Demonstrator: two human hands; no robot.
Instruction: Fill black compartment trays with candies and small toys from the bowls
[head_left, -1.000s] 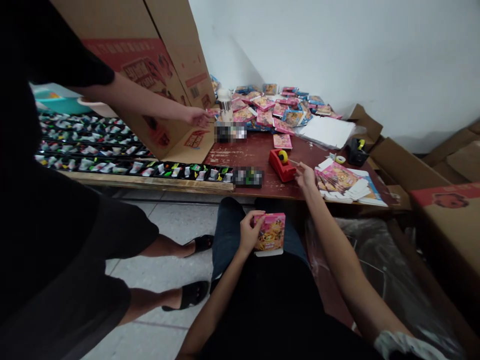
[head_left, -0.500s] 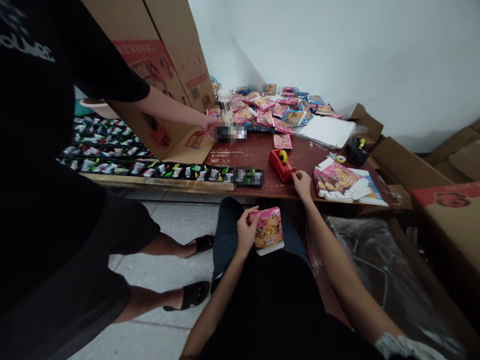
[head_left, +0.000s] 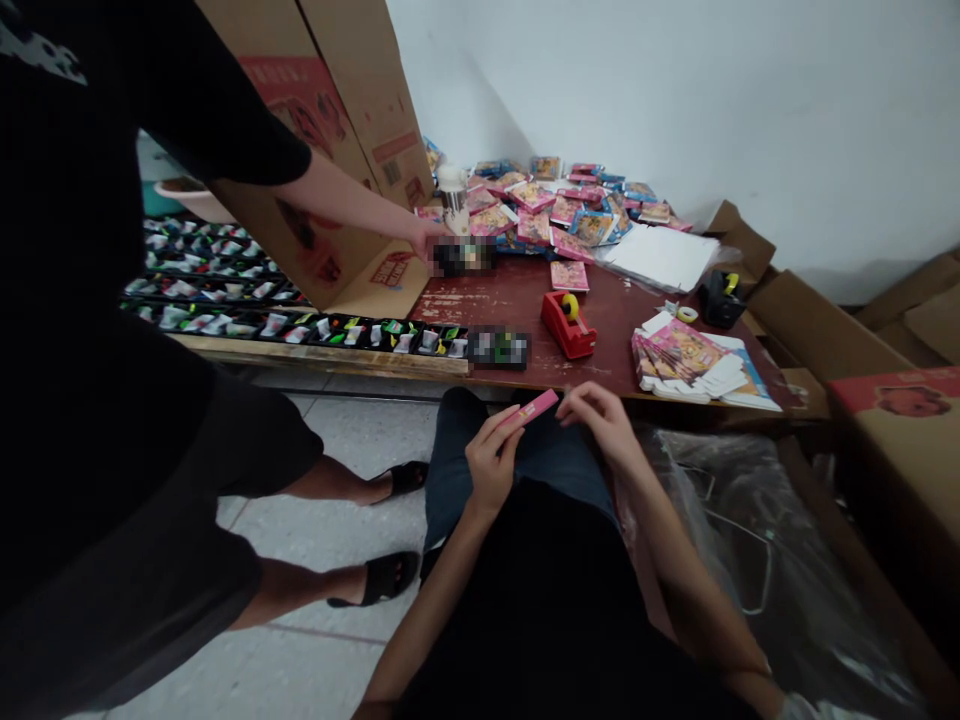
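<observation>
I sit at a worn red table point(head_left: 517, 290). My left hand point(head_left: 491, 465) grips a small pink box point(head_left: 529, 409) over my lap, turned edge-on to me. My right hand point(head_left: 604, 424) is close to the box's right end with fingers pinched together; whatever is between them is too small to see. A red tape dispenser point(head_left: 568, 325) stands on the table just beyond both hands.
A stack of flat pink cartons point(head_left: 690, 360) lies at the table's right, with a black dispenser point(head_left: 720, 298) behind it. A pile of finished boxes point(head_left: 555, 205) fills the back. A person in black stands at left, a hand point(head_left: 427, 238) by a large cardboard box point(head_left: 322, 150). Trays of small parts point(head_left: 300, 325) run left.
My right hand drew back from the red tape dispenser to the pink box. My left hand tilted the box from face-up to edge-on and raised it a little.
</observation>
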